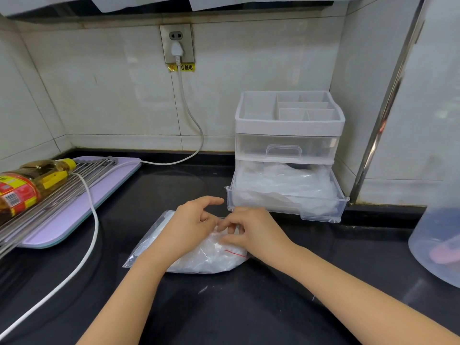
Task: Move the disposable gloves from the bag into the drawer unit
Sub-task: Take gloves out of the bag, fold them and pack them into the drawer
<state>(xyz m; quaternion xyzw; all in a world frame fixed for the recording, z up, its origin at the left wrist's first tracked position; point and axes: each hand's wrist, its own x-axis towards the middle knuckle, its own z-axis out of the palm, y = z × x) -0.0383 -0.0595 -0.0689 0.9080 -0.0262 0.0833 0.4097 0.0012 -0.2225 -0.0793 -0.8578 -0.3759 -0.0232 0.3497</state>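
Observation:
A clear zip bag (199, 260) with a red seal line lies on the black counter, holding crumpled clear disposable gloves. My left hand (191, 225) rests on the bag and pinches at its mouth. My right hand (251, 230) pinches the same mouth edge from the right. Behind them stands a white drawer unit (288, 125) against the wall. Its lower drawer (321, 211) is pulled out, with clear gloves (283, 185) piled inside. The upper drawer is closed.
A lilac board (82, 202) at left carries a metal rack and a lying oil bottle (32, 183). A white cable (92, 220) runs from the wall socket (176, 43) across the counter. A translucent plastic container (438, 242) stands at right.

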